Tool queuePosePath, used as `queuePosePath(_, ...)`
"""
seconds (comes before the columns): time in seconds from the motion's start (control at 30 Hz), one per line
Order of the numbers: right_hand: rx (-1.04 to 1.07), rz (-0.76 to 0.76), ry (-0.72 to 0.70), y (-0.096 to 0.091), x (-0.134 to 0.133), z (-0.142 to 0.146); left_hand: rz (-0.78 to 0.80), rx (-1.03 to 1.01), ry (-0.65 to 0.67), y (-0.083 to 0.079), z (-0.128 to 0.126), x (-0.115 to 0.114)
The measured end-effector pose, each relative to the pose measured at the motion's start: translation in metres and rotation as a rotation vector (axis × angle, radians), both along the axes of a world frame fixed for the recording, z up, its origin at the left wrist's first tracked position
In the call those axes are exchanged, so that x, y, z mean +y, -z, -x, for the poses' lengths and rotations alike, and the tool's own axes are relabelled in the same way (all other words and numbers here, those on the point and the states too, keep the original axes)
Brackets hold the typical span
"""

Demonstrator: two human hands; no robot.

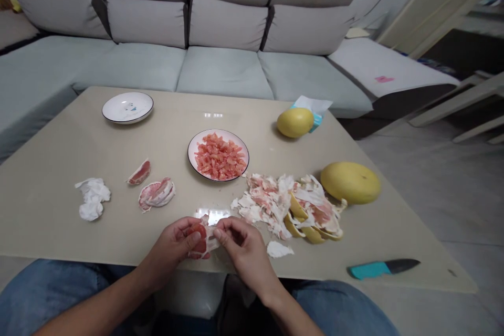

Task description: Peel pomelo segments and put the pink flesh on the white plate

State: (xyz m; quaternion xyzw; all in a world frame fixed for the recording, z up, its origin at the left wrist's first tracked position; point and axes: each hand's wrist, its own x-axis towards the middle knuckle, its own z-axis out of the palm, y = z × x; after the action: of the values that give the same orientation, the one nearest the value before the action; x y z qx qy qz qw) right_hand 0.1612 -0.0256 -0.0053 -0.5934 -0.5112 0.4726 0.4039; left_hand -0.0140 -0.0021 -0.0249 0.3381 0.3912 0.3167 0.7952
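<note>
Near the table's front edge, my left hand [175,244] is closed around a red pomelo segment [199,239]. Pinched between the thumb and fingers of my right hand [242,247] is the pale membrane [212,239] on the segment's right side, partly pulled away from the red flesh. Beyond my hands stands a white plate [191,160] with a dark rim, heaped with pieces of red pomelo flesh [220,157]. More unpeeled pomelo segments [157,193] and a single wedge [139,172] lie to the left of it.
A pile of peel and membrane [291,205] spreads right of my hands. Two yellow pomelos [350,182] [295,122] sit at the right, one by a tissue pack [318,115]. A teal-handled knife [384,268] lies front right. Crumpled tissue [93,198] and another plate [128,107] are left.
</note>
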Motion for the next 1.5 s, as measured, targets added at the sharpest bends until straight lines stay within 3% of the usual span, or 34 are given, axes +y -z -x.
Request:
queuePosePath(0.2,0.044,0.046,-0.038,-0.003,0.000,-0.002,-0.026,0.041,0.021,-0.005,-0.001,0.002)
queuePosePath(0.5,-0.252,-0.111,-0.266,-0.024,0.004,-0.021,-0.018,0.048,0.147,-0.007,0.004,0.004)
queuePosePath(0.73,0.063,0.123,-0.181,-0.010,0.006,-0.023,0.022,0.017,0.020,-0.009,0.000,0.007)
queuePosePath(0.87,0.076,0.153,-0.179,-0.005,0.006,-0.017,-0.017,-0.027,0.040,-0.007,0.000,0.009)
queuePosePath(1.1,-0.095,-0.023,-0.139,-0.003,0.002,-0.001,-0.072,0.029,0.000,-0.009,0.000,0.006)
queuePosePath(1.27,-0.224,-0.109,-0.202,-0.005,0.000,-0.006,-0.012,-0.075,0.088,-0.008,0.002,0.004)
queuePosePath(1.5,-0.337,-0.186,-0.230,-0.015,0.003,-0.024,0.051,-0.073,0.225,-0.007,0.010,0.010)
